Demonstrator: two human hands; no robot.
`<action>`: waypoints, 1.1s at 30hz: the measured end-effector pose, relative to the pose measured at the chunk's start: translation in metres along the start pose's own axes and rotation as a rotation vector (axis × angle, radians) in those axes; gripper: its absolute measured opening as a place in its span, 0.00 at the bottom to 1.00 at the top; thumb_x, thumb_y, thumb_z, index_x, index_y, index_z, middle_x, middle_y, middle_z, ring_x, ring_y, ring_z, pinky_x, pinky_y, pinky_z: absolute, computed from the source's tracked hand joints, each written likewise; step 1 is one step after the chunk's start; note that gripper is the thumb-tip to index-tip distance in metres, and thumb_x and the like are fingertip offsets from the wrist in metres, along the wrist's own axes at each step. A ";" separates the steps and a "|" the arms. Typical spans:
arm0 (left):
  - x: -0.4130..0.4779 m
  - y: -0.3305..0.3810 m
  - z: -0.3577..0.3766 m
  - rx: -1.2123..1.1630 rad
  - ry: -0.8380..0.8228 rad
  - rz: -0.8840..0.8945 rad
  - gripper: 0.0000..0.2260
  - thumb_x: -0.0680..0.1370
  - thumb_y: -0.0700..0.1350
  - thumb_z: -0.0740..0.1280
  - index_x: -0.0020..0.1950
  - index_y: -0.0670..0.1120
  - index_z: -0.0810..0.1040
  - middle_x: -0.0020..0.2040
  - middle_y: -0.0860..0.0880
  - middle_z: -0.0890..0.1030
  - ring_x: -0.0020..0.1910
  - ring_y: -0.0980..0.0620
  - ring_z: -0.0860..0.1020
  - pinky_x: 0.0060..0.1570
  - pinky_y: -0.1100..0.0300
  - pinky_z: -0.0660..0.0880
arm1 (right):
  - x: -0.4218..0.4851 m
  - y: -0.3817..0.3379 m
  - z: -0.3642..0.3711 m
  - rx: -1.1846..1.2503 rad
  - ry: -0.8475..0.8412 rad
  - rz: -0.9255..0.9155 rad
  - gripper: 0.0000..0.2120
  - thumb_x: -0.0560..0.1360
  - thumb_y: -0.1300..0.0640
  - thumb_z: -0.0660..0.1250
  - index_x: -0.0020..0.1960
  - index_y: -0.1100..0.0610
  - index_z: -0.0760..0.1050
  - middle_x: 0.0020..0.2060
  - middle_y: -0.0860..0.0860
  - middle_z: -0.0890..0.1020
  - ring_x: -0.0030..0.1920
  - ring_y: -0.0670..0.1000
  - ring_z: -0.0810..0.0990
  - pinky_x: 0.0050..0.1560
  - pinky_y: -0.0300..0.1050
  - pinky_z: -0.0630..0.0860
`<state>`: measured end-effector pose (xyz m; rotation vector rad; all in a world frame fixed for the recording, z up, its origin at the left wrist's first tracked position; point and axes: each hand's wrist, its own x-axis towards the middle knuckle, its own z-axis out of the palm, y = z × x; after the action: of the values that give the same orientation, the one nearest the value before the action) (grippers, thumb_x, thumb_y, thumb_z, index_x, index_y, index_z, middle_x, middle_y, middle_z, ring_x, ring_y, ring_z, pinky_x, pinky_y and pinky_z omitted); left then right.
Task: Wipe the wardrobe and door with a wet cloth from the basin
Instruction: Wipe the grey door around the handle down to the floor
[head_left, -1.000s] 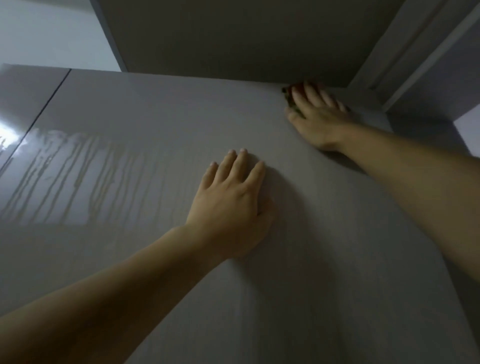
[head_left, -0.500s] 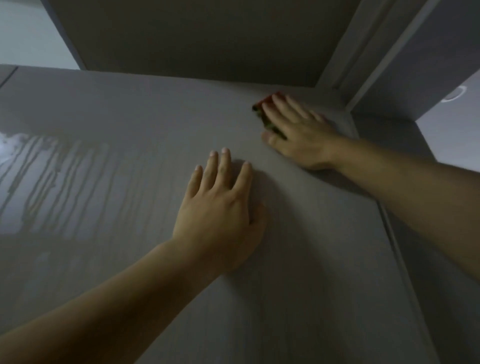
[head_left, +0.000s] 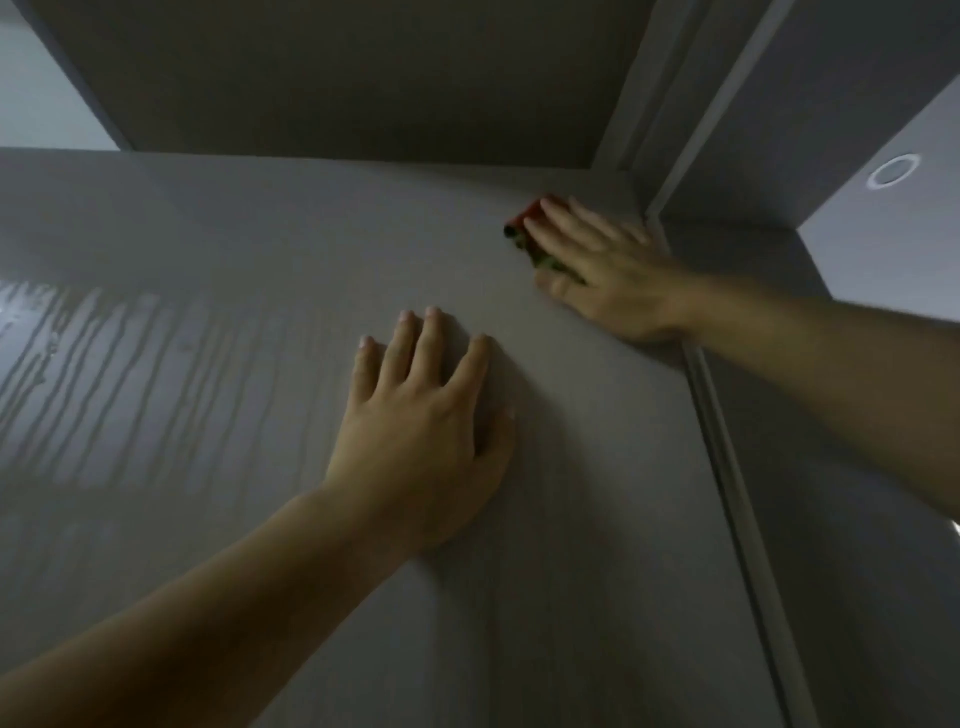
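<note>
The grey glossy wardrobe door (head_left: 260, 260) fills the view, seen from below. My right hand (head_left: 608, 270) lies flat with straight fingers near the door's top right corner and presses a red and green cloth (head_left: 524, 228) against the panel; only the cloth's left edge shows past my fingers. My left hand (head_left: 421, 431) rests flat on the door lower down, fingers spread and straight, holding nothing. Wet streaks (head_left: 114, 374) run down the panel's left part.
A grey overhang (head_left: 363, 78) juts out just above the door's top edge. A vertical frame strip (head_left: 727, 493) borders the door on the right, with a darker grey side panel (head_left: 857, 597) beyond it. A round ceiling light (head_left: 892, 171) shows at upper right.
My right hand has slid the cloth a little down and left from the top right corner. My left hand stays flat on the door. The view has shifted rightward.
</note>
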<state>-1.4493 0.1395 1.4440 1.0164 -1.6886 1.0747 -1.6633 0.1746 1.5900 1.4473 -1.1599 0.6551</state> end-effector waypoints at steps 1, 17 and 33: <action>0.000 0.001 0.000 0.005 0.007 -0.003 0.35 0.77 0.67 0.37 0.83 0.55 0.39 0.83 0.44 0.38 0.82 0.42 0.35 0.80 0.41 0.38 | 0.011 0.010 -0.003 0.010 -0.012 0.052 0.31 0.84 0.37 0.43 0.82 0.45 0.38 0.82 0.45 0.37 0.82 0.49 0.38 0.79 0.53 0.40; 0.001 0.002 0.004 -0.003 0.019 -0.010 0.36 0.77 0.69 0.39 0.83 0.57 0.41 0.84 0.46 0.39 0.82 0.45 0.37 0.80 0.45 0.37 | -0.020 0.013 0.011 0.071 0.030 0.102 0.37 0.79 0.31 0.38 0.83 0.47 0.40 0.82 0.48 0.40 0.81 0.53 0.37 0.78 0.55 0.35; -0.033 -0.034 0.004 -0.107 0.015 0.007 0.37 0.75 0.68 0.41 0.83 0.57 0.42 0.84 0.48 0.41 0.81 0.46 0.34 0.78 0.41 0.32 | -0.119 -0.083 0.046 0.046 0.099 0.004 0.39 0.78 0.30 0.31 0.83 0.50 0.43 0.83 0.50 0.42 0.82 0.55 0.38 0.79 0.55 0.37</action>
<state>-1.4089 0.1314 1.4200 0.9333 -1.7198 0.9834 -1.6411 0.1581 1.4405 1.4351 -1.0777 0.7526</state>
